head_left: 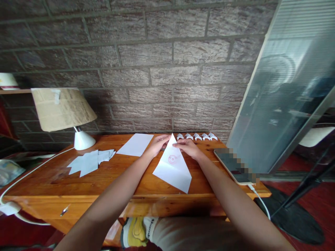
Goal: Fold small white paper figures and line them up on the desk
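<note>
My folded paper [171,176] lies at the middle of the desk [104,174], its point toward the back edge and its wide end toward the front. I pinch it near the point with both hands: my right hand [190,148] has its thumb on the face, while the fingers of my left hand [158,143] close on the other edge, their tips partly hidden. A red stamp [172,159] shows between my arms. Along the desk's back edge, right of centre, stand five folded pieces [197,137] in a row. Left of centre lies a flat sheet [135,144]; at the desk's left end are cut papers [87,164] and a lamp [85,140], at its right end a tablet [229,165].
</note>
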The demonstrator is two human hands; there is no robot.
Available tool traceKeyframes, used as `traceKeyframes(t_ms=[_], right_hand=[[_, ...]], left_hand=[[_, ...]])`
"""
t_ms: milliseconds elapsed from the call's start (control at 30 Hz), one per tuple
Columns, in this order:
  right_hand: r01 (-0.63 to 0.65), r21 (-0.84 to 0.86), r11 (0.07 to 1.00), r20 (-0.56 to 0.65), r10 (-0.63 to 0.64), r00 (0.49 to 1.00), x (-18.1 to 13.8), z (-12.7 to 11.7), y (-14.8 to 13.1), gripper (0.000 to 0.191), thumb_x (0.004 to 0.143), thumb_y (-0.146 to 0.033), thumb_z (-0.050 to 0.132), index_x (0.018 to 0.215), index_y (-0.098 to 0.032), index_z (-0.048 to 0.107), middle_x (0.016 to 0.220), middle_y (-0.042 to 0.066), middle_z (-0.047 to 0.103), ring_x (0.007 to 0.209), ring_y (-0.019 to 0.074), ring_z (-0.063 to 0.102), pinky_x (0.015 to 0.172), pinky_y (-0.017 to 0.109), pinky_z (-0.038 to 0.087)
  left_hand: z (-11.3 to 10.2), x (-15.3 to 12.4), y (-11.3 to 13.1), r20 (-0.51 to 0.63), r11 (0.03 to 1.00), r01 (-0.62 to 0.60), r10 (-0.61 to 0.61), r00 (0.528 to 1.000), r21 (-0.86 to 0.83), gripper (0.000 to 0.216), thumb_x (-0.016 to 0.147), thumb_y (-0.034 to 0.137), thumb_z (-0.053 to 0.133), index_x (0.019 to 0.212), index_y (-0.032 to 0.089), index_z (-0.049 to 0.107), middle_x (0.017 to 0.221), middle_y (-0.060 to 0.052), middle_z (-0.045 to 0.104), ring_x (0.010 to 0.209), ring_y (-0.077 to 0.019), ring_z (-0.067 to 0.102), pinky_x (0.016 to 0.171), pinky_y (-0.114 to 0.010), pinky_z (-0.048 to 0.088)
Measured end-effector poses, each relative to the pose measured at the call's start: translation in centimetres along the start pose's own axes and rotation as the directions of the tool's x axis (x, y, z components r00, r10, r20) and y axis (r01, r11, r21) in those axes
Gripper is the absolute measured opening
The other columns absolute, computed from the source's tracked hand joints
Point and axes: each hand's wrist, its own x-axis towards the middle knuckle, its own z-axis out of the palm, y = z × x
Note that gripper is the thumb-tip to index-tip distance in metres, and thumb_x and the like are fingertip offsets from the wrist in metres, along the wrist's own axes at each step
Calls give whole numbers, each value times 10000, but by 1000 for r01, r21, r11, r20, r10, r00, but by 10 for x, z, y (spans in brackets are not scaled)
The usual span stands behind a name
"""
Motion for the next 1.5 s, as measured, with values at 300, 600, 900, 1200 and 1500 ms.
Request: traceKeyframes(t_ms=[300,600,900,1200,1500], right_hand=[[37,-74,997,103,-29,994,-2,3,-3,306,643,-406,756,789,-138,730,683,8,666,592,113,556,585,244,430],[97,-51,994,141,-89,986,1,8,6,396,674,-477,735,883,-141,743,766,24,702,646,126,591,615,242,460],[65,-74,995,104,-57,993,2,8,6,403,652,-483,751,862,-139,751,746,34,715,629,136,612,562,230,469],[38,-82,996,118,-28,993,-1,9,3,409,628,-484,766,836,-132,750,752,47,720,661,147,631,585,241,493],[44,-76,996,128,-34,991,-1,12,3,396,620,-488,770,791,-131,753,740,53,720,653,149,639,574,237,512]], left_hand=[[2,-12,1,31,999,-17,16,999,44,400,639,408,787,956,170,729,892,-60,727,711,-163,624,612,-250,436],[4,-16,0,-16,999,-12,12,1000,31,389,634,387,794,945,159,738,910,-71,736,767,-182,646,720,-291,472],[7,-17,1,-33,1000,5,-6,999,-5,395,659,420,770,952,157,736,890,-74,736,728,-169,644,673,-269,474],[15,-24,7,-97,999,-29,32,995,30,350,640,413,782,865,150,731,802,-57,731,657,-154,628,608,-253,459],[18,-23,10,-115,1000,-10,9,993,-5,352,609,410,799,846,159,725,826,-54,735,638,-159,640,598,-268,478]])
